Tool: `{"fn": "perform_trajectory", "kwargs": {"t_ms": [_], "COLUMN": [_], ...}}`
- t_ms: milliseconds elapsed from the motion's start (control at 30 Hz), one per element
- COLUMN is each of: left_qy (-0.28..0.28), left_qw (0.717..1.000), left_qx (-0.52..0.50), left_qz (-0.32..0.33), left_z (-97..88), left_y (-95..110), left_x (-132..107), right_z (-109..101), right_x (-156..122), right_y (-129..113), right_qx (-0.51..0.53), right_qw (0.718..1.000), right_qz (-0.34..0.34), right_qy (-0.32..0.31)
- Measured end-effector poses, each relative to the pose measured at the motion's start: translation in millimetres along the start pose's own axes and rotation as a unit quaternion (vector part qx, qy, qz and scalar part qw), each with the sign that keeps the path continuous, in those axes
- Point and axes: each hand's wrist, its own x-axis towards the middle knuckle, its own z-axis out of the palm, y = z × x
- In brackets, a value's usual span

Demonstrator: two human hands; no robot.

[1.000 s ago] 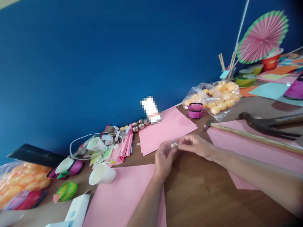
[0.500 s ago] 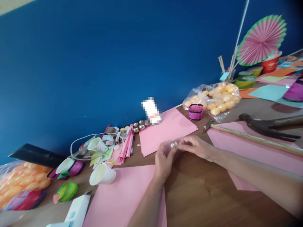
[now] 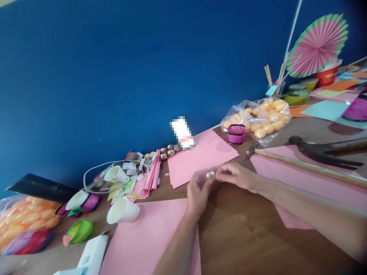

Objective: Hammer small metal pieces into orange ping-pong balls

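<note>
Holding a shiny, silvery round ball [image 3: 210, 174] between thumb and fingers, the bare left hand [image 3: 197, 193] angles upward over the brown wooden counter [image 3: 243, 238]; the bare right hand [image 3: 236, 177] lies nearly level, its grip pinched narrow just beside the ball, contents hidden.

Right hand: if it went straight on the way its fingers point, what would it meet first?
Most likely the shiny ball in the left hand: it sits right beside the right hand's fingertips. Whether they already touch is unclear from this one view.
</note>
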Motion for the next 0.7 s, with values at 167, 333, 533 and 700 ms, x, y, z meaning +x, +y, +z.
{"fn": "perform_trajectory", "kwargs": {"t_ms": [167,333,533,700], "left_qy": [0.004,-0.001,0.001,0.002], "left_qw": [1.0,1.0,1.0,1.0], "left_qx": [0.02,0.02,0.012,0.02], "left_qz": [0.002,-0.005,-0.009,-0.005], "left_z": [-0.3,0.1,-0.5,-0.5], "left_y": [-1.4,-1.6,-1.8,-1.1], "left_x": [-0.8,-1.3,-1.0,-1.4], "right_z": [1.4,4.3,6.3,6.2], "right_x": [0.6,-0.3,-0.7,-0.7], "right_y": [5.5,3.5,-0.4,-0.2], "right_qx": [0.005,0.008,0.004,0.006], "right_qw": [1.0,0.999,0.998,0.998], "right_qz": [0.0,0.008,0.019,0.02], "right_qy": [0.026,0.044,0.061,0.06]}}
